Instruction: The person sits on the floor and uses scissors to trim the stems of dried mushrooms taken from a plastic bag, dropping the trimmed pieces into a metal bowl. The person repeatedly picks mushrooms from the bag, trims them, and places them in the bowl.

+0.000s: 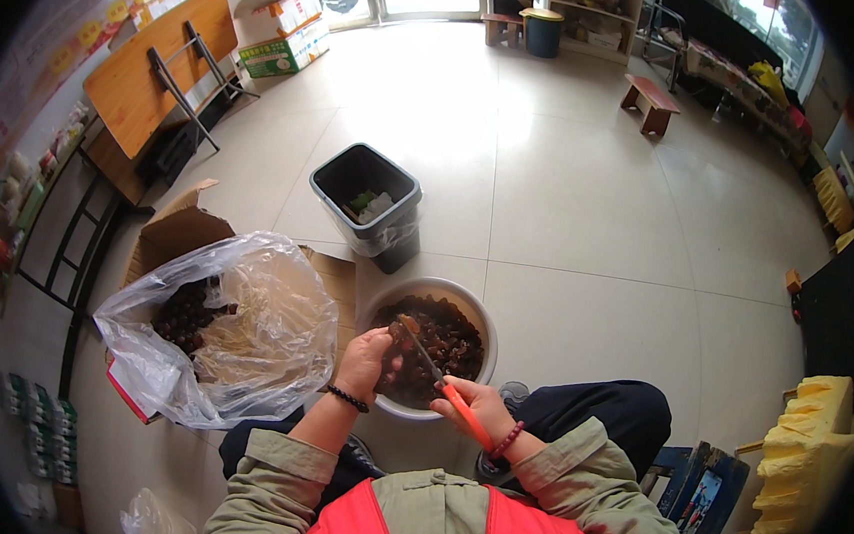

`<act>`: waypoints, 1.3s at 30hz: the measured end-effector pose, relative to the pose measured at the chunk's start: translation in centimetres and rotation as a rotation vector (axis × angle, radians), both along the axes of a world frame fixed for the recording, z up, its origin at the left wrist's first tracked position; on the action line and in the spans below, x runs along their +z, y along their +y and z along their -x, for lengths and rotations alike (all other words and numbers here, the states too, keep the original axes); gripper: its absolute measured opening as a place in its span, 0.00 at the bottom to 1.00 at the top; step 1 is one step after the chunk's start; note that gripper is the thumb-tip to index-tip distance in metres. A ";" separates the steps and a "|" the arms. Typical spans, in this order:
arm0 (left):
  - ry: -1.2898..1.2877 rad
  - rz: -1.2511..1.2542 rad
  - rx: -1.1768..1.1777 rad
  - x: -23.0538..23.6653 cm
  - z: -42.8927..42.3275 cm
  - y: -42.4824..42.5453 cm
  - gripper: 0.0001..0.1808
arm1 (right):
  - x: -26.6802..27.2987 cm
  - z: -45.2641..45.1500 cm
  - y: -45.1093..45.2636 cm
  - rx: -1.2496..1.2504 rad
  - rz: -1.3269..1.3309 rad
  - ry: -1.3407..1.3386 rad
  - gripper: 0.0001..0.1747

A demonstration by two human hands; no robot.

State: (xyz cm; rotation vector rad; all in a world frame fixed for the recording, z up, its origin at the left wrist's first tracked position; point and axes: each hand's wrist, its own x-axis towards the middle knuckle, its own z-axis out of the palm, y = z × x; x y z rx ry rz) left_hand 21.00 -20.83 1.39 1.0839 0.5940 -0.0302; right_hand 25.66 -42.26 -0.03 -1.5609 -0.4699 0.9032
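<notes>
A round white basin (491, 332) stands on the floor before me, with many glossy dark brown, date-like pieces (460, 330) in it. Over its left part my left hand (364, 364) pinches a dark reddish-brown piece (396, 334). My right hand (477, 409) grips the orange handle of a knife or scissors (461, 411); which of the two I cannot tell. The metal blade points up and left and meets the held piece, where an orange-brown bit shows at the tip. Left of the basin, an opened clear plastic bag (273, 315) in a cardboard box holds dark round fruit (186, 316).
Beyond the basin stands a grey bin (402, 224) with a clear liner. Cardboard flaps (332, 282) stick out between box and basin. A folded wooden table (149, 72) leans at the left. A small red stool (652, 96) is farther off; a dark blue stool (710, 493) is at my right.
</notes>
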 end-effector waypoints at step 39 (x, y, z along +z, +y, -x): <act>0.037 -0.137 0.128 0.3 -0.2 -0.3 0.15 | 1.6 -0.1 0.0 -0.082 0.297 -0.670 0.25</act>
